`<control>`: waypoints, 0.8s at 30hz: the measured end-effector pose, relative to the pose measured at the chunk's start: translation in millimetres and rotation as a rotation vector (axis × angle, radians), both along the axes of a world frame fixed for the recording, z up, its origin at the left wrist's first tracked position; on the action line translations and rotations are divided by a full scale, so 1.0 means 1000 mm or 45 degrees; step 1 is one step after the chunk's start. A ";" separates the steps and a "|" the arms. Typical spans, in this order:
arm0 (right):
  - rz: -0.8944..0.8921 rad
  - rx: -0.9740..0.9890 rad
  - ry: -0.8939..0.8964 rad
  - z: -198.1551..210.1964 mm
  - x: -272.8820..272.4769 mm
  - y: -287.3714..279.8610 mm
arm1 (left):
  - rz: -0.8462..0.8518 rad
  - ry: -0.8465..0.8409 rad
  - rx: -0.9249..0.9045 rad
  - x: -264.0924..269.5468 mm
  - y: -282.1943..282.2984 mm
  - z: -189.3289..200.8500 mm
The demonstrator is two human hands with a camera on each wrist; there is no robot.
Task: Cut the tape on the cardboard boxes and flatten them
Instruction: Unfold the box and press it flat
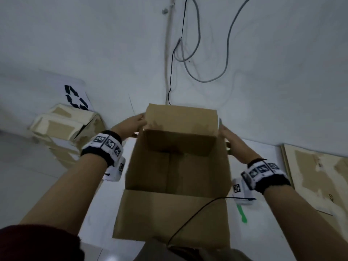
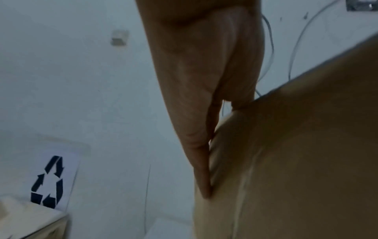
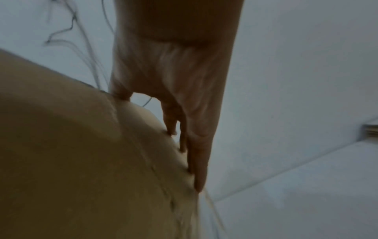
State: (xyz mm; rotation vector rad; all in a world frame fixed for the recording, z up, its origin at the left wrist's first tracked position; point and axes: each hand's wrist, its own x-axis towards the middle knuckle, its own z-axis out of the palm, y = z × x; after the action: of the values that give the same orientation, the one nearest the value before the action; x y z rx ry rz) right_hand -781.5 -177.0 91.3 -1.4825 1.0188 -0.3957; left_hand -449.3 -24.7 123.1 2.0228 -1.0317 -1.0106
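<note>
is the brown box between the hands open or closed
Open: the cardboard box has its flaps spread and its bare inside shows, with nothing visible in it.

Open box interior free — flattened cardboard crowds right.

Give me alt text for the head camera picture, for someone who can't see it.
Two hands press on opposite sides of an open brown cardboard box on a white surface: the left hand on its left side, the right hand on its right. Flattened cardboard lies to the right, a recycling sign to the left, and cables hang on the wall behind.
</note>
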 end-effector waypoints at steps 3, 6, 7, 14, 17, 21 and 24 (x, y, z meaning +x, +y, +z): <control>-0.164 -0.045 -0.068 0.005 -0.062 -0.004 | 0.003 -0.472 0.168 0.040 0.026 0.000; -0.226 -0.265 0.213 -0.020 -0.113 -0.001 | 0.021 -0.830 0.336 0.055 0.064 -0.024; -0.243 -0.316 0.314 -0.034 -0.122 0.004 | -0.001 -0.952 0.381 0.052 0.074 -0.037; -0.204 -0.597 0.592 -0.102 -0.079 0.087 | 0.079 -0.665 0.393 -0.037 0.112 -0.091; -0.097 -0.303 0.382 -0.120 -0.060 0.120 | 0.100 -0.394 0.255 -0.062 0.117 -0.111; -0.013 -0.140 0.254 -0.105 -0.062 0.120 | 0.206 -0.004 0.152 -0.061 0.125 -0.114; 0.197 -0.564 0.432 -0.082 -0.065 0.136 | 0.235 -0.048 0.162 -0.064 0.125 -0.111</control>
State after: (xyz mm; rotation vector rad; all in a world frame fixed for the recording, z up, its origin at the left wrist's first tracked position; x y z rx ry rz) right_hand -846.8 -41.2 9.3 -2.0651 1.1163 -0.2729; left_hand -512.9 100.5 12.3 2.2020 -0.7992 -0.9645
